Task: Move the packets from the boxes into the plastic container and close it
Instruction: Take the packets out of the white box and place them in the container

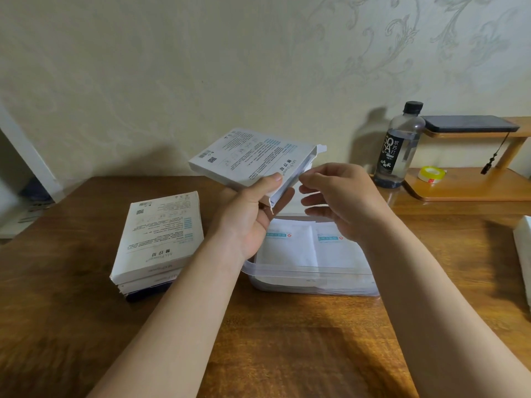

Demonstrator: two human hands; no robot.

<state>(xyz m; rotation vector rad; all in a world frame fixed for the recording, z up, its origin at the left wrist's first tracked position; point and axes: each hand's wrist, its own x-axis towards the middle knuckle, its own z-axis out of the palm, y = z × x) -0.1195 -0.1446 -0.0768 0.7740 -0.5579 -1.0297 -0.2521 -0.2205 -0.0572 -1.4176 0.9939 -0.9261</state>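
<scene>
On the wooden counter (pixel 287 340) the clear plastic container (pixel 316 278) stands open with white packets (pixel 290 245) lying flat inside, and a stack of boxes (pixel 158 239) sits just left of it. Above the container the left hand (pixel 250 214) grips one box (pixel 247 156) tilted, its torn end facing right. The right hand (pixel 344 202) is at that end, fingers (pixel 313 193) loosely curled; whether they pinch anything cannot be told.

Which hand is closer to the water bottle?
Right. The right hand is a short way from the water bottle, above the plastic container; the left hand is farther off, holding the opened box.
</scene>
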